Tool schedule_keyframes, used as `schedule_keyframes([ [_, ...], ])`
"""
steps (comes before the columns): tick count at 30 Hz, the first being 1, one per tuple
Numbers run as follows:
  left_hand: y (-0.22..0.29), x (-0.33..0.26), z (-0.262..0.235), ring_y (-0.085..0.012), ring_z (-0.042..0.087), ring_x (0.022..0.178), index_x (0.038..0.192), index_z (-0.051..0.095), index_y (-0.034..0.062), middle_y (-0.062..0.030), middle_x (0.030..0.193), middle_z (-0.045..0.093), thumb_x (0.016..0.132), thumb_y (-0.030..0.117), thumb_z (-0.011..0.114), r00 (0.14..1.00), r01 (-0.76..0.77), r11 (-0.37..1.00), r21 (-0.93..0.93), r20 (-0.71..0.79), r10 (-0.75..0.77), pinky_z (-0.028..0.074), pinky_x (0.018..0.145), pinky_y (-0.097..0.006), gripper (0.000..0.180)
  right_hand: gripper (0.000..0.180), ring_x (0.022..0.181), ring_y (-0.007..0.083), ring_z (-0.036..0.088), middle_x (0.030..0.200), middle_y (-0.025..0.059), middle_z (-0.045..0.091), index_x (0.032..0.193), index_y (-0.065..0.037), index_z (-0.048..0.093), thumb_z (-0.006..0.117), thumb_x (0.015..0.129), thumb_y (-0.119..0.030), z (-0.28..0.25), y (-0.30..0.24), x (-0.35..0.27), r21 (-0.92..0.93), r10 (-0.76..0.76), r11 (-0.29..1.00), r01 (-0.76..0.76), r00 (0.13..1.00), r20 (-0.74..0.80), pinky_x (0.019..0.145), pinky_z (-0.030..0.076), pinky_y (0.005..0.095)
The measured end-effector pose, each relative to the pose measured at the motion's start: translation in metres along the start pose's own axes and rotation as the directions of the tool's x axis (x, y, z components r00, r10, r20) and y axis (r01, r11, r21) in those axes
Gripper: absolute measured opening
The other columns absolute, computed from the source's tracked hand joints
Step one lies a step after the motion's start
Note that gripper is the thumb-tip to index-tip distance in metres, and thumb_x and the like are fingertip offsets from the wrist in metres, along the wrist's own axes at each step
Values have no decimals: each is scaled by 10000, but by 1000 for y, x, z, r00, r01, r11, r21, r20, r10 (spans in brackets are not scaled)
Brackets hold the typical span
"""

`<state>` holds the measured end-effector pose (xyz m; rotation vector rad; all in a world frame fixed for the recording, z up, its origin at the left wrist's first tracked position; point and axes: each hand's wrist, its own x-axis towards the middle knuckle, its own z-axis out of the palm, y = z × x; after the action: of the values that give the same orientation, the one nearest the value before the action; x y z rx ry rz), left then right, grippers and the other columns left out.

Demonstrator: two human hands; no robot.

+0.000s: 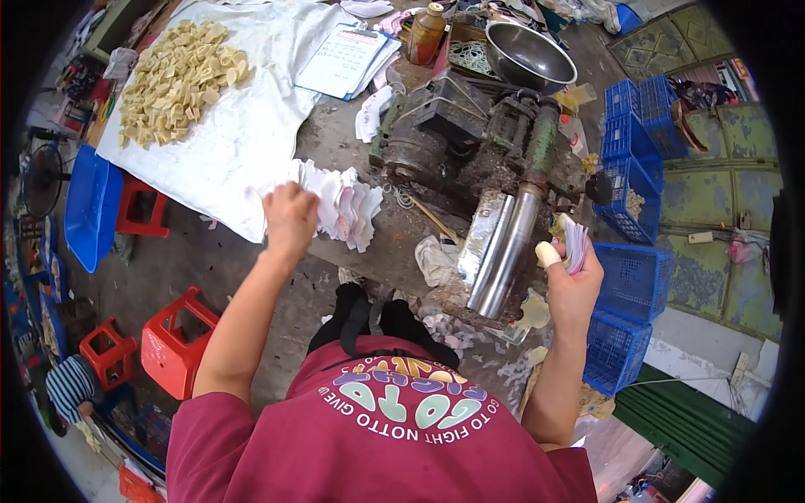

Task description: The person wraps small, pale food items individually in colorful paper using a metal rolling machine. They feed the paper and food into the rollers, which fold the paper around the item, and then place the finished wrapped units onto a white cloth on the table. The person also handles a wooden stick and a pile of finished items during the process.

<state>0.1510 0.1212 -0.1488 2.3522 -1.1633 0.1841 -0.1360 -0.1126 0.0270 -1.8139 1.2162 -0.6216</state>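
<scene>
In the head view, table's near edge: a fanned row of pale, wavy-edged pieces (345, 205) lies on the table (323, 130), left of the machine.
Left hand (291, 214): at the row's left end, fingers bent; cannot tell whether they grip a piece.
Right hand (577, 272): closed on a bundle of thin pale sheets (575, 243), just right of the rollers; thumb wears a yellowish cover (548, 255).
Machine (444, 126): near right corner, two metal rollers (507, 251) toward the near edge.
White sheet (226, 159): covers the table's left part; bears a heap of yellowish pieces (176, 84).
Far side: clipboard (340, 63), bottle (426, 35), steel bowl (528, 52).
Blue crates (620, 348): beyond the right edge.
Red stools (159, 348): on the floor, off the near left corner.
</scene>
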Motion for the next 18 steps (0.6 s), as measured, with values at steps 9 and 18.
schedule_keyframes([
  [9, 117, -2, -78, -196, 412, 1229, 1265, 536, 17, -92, 1316, 459, 880, 271, 626, 848, 516, 238, -823, 530, -4, 324, 1023, -350, 470, 725, 769, 277, 605, 901, 128, 600, 1366, 7, 390, 742, 743, -109, 69, -56, -32, -120, -284, 941, 317, 930, 235, 711, 496, 365],
  [18, 156, 6, -95, -142, 628, 909, 1101, 597, 29, -63, 1034, 650, 953, 166, 529, 684, 500, -617, -608, 714, -150, 505, 814, -293, 213, 698, 897, 379, 584, 1079, 203, 488, 1302, 64, 389, 720, 718, -125, 95, -80, -51, -115, -445, 785, 608, 684, 579, 762, 483, 451],
])
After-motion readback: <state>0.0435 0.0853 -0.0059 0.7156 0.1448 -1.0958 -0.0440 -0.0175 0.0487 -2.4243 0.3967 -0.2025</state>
